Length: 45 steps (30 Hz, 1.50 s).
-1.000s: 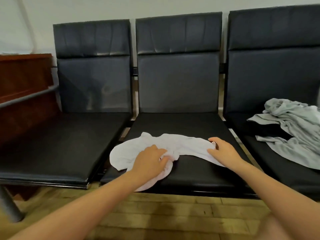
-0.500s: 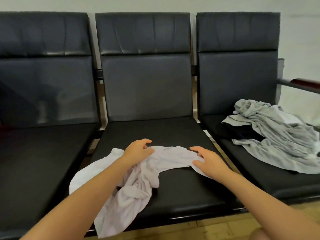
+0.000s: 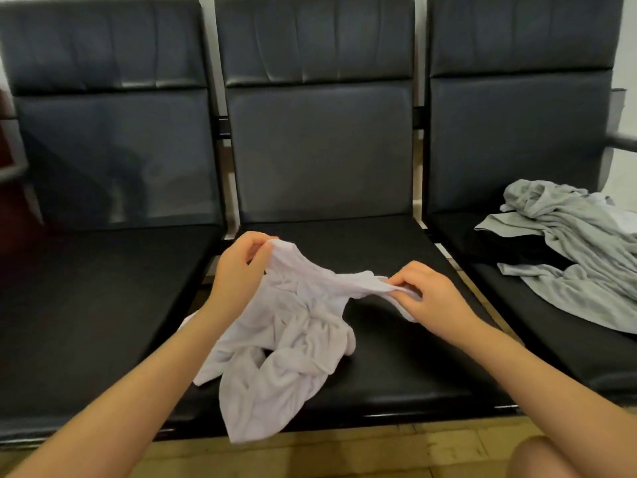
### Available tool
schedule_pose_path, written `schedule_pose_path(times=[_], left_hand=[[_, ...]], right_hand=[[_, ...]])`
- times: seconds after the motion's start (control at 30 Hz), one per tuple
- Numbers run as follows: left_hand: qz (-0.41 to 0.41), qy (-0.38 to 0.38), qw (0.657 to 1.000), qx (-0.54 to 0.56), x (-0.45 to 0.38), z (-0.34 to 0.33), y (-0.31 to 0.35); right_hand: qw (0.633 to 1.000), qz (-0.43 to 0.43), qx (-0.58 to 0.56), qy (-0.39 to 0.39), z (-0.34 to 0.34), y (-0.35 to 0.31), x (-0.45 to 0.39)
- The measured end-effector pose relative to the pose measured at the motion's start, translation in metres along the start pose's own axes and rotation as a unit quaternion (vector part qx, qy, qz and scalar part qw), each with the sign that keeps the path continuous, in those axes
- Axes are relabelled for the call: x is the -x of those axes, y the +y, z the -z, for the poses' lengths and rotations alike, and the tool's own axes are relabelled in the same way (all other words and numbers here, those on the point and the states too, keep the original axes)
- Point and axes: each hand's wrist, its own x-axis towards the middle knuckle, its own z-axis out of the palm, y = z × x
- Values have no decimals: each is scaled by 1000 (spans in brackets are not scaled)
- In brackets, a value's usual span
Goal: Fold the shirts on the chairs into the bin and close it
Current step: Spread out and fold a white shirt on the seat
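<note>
A crumpled white shirt (image 3: 293, 343) hangs over the middle chair seat (image 3: 396, 357), its lower part drooping past the front edge. My left hand (image 3: 241, 267) pinches one upper edge of the shirt and lifts it. My right hand (image 3: 427, 294) pinches another upper edge, further right. The fabric stretches between the two hands. A grey shirt (image 3: 579, 250) lies bunched on the right chair seat (image 3: 517, 305), with dark fabric (image 3: 517, 248) under it. No bin is in view.
Three black padded chairs stand in a row against a pale wall. The left chair seat (image 3: 96, 305) holds nothing. A metal armrest (image 3: 622, 141) juts out at the far right. Wooden floor (image 3: 379, 453) runs along the bottom.
Both hands have gone from resting on the white shirt to pinching its upper edge and lifting it off the seat. The view has moved closer and slightly left.
</note>
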Motion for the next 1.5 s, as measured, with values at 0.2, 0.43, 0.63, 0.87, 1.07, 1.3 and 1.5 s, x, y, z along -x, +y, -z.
schedule_pose_path(times=[0.2,0.43,0.63,0.87,1.07,1.3,1.5], left_hand=[[60,-140,986,-64,47,-2,-30],[49,-122,974,-186,39,-5,-18],[63,-174,966,-182,1,-43,5],[81,-249,963,-63,2,-68,-2],[80,-62,991,83,-1,-39,7],[62,-100,991,60,12,-17,17],[45,-238,959,-150,34,-11,0]], right_hand=[[987,23,-44,-150,-9,-3,24],[987,-72,46,-138,-1,14,28],[981,-105,74,-146,-5,8,27],[985,-148,26,-90,1,17,19],[983,-138,-68,100,5,9,4],[988,-116,-14,99,1,-7,-8],[928,-290,-230,50,-2,13,-3]])
